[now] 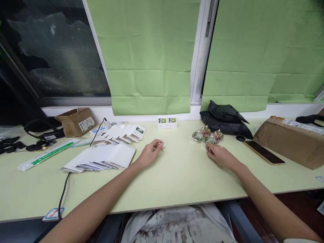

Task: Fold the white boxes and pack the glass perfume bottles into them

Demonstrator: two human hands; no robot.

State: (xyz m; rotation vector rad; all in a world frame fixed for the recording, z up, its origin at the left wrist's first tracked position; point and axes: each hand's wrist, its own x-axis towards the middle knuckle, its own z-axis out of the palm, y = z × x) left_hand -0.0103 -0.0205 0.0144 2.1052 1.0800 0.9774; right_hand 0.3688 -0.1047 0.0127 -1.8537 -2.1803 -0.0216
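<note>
My left hand (pixel 151 152) is over the middle of the table, its fingers curled in toward the thumb. Anything inside its fingertips is too small to make out. On the right, my right hand (pixel 220 156) has its fingers closed at the near edge of a small cluster of shiny, clear round trinkets (pixel 204 133), green and red inside with gold-coloured tops. The nearest trinket (pixel 211 139) is partly hidden by those fingers. Two small white boxes (pixel 167 122) with green pictures stand side by side at the back. Flattened white boxes (pixel 106 156) lie in overlapping rows left of my left hand.
A black plastic bag (pixel 225 118) lies behind the trinkets. Farther right are a phone (pixel 264 152) and a brown paper package (pixel 291 141). An open cardboard box (pixel 76 122), a green-striped plastic sleeve (pixel 48 155) and a black cable (pixel 64 189) are on the left.
</note>
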